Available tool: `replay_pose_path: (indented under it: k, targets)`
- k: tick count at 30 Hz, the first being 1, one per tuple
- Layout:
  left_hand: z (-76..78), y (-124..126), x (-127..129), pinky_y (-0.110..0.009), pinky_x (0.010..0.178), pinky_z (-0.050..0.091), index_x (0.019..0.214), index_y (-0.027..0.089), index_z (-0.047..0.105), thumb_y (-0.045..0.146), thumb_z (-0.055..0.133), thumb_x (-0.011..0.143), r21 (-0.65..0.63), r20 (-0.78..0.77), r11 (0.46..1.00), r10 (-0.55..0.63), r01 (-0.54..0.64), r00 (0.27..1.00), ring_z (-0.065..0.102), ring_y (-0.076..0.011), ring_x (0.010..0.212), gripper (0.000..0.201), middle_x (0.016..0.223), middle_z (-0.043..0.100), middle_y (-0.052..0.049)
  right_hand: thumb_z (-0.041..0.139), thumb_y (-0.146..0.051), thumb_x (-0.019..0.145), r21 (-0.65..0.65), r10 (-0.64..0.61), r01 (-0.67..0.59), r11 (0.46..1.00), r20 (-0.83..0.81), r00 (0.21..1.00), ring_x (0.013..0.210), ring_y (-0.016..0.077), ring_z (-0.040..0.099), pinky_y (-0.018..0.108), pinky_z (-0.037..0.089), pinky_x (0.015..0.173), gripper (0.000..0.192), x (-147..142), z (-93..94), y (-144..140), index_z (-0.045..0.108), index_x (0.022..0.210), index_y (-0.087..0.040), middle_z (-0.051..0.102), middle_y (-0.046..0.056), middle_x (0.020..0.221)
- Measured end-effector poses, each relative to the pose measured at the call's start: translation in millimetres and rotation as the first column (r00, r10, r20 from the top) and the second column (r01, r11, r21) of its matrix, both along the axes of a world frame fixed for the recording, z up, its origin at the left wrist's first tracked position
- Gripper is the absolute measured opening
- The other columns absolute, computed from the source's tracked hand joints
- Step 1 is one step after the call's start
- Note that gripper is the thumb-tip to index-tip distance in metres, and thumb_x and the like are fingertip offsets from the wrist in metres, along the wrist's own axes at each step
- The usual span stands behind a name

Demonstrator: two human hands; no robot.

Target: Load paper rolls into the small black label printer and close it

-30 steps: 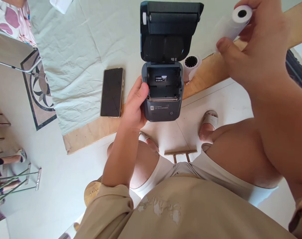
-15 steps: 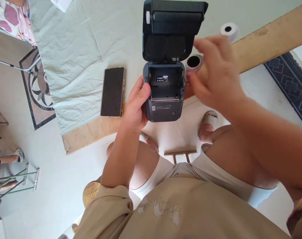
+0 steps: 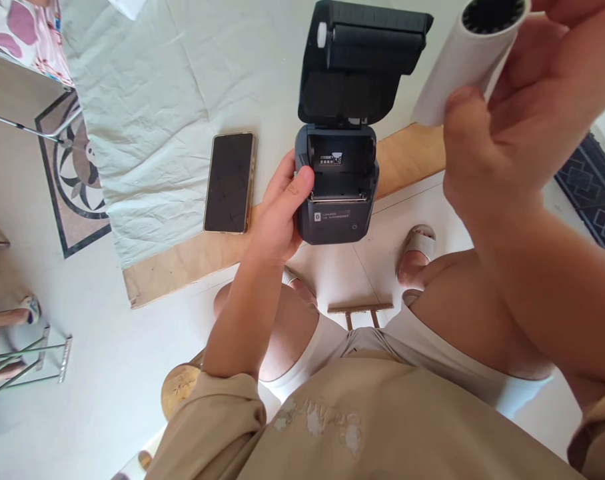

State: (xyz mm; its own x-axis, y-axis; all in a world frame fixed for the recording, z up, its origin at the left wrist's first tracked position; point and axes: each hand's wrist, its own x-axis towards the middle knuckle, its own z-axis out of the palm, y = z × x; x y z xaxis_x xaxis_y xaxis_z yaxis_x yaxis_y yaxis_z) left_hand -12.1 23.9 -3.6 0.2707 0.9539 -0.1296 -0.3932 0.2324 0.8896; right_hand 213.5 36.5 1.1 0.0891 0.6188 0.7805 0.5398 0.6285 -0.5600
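Observation:
My left hand (image 3: 282,207) grips a dark portable label printer (image 3: 337,223) by its left side, thumb on the edge of the body. The printer's lid (image 3: 357,67) is swung up, and its paper compartment (image 3: 340,160) shows a small printed sticker and no roll inside. Up at the right, my right hand (image 3: 522,113) holds a white paper roll (image 3: 462,67) with a dark hollow core, close to the camera and apart from the printer. The thumb presses the roll's side; some of the fingers are behind it or cut by the frame.
A smartphone (image 3: 230,183) lies on the pale green cloth (image 3: 147,133) left of the printer. The table's bare wooden edge (image 3: 182,267) runs along the front. Below are a small wooden stool (image 3: 180,390) and a metal-framed stool (image 3: 42,360). Another person's foot (image 3: 30,310) shows at far left.
My right hand has taken up a white roll from the table edge and raised it toward the camera. The printer in my left hand has shifted slightly right.

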Motion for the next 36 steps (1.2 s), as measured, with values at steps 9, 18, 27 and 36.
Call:
replay_pose_path:
  k: [9,18,27,36]
  targets:
    - [0.2,-0.5,0.5,-0.041,0.119,0.055,0.112,0.025,0.071,0.045,0.072,0.098,0.018,0.011,1.0,-0.021,0.021,1.0,0.052,-0.0312,0.153,0.025,0.125,0.072,-0.003,0.046,-0.015,0.094,-0.053,0.047,-0.028,0.998,0.41,0.911,0.111,0.0236,0.073,0.043,0.058,0.096,0.05,-44.5,17.1,-24.6,0.056,0.142,-0.023,0.076,0.006,0.127]
    - [10.3,-2.8,-0.3,-0.037,0.117,0.055,0.111,0.023,0.069,0.037,0.063,0.102,-0.041,-0.034,0.999,-0.02,0.019,0.999,0.053,-0.0285,0.152,0.018,0.128,0.069,-0.004,0.053,-0.019,0.088,-0.398,0.072,0.14,0.907,0.474,0.878,0.121,0.0266,0.069,0.052,0.053,0.108,0.017,-43.7,23.9,-17.6,0.065,0.092,-0.029,0.076,-0.002,0.127]
    - [-20.3,12.6,-9.0,-0.036,0.092,0.064,0.119,0.028,0.062,0.059,0.086,0.077,0.161,-0.052,0.982,-0.095,0.102,0.994,0.069,-0.0318,0.128,0.057,0.104,0.072,-0.004,0.057,-0.024,0.097,-0.072,0.134,-0.113,0.991,0.515,0.847,0.083,0.0179,0.066,0.04,0.046,0.076,0.017,-43.7,9.0,-27.5,0.066,0.082,-0.026,0.073,-0.002,0.087]
    - [-27.9,18.1,-15.4,-0.034,0.081,0.064,0.133,0.031,0.057,0.048,0.094,0.065,0.239,-0.193,0.963,-0.075,0.121,0.978,0.074,-0.0258,0.106,0.079,0.124,0.071,-0.004,0.057,-0.036,0.102,-0.139,0.034,-0.033,0.99,0.001,0.999,0.109,0.0153,0.068,0.026,0.052,0.065,0.025,-22.7,16.0,-19.9,0.063,0.125,-0.03,0.064,0.0,0.128]
